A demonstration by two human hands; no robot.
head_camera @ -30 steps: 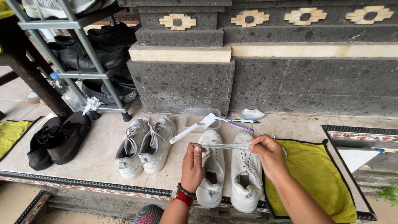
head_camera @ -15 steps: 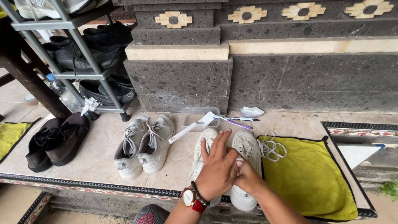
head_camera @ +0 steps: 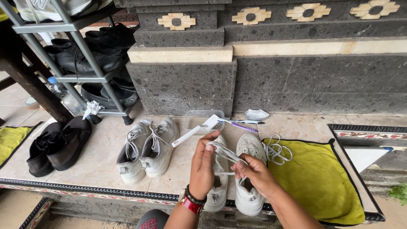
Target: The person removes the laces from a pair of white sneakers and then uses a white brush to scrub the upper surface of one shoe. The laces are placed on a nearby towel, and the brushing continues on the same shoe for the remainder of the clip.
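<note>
A dark stone wall [head_camera: 313,80] fills the back of the view, with a pale tiled ledge [head_camera: 101,157] running along its foot. On the left, a metal shoe rack [head_camera: 63,63] is loaded with black shoes, and a black pair [head_camera: 57,144] sits on the ledge below it. On the right lies a yellow cloth [head_camera: 322,182], with a loose white lace [head_camera: 277,149] coiled on its near corner. In the middle stands a grey-white pair of sneakers [head_camera: 146,148], laces in. Beside them is the white pair [head_camera: 235,178], toes pointing at the wall. Behind that pair sit a clear plastic tub [head_camera: 199,119], a white long-handled brush [head_camera: 197,129] leaning across it, a purple toothbrush [head_camera: 241,125] and a small white dish [head_camera: 256,114].

Now the hands, both up over the white pair. The left forearm rises from the bottom edge, a red watch at the wrist. The left hand [head_camera: 202,167] is upright, back to the camera, with its fingers curled together and the fingertips pinching a white shoelace [head_camera: 224,153] at the top. The right hand [head_camera: 254,176] comes in low from the right, knuckles bent, thumb and forefinger nipping the same lace. The lace runs taut between the two hands, right above the shoes.
</note>
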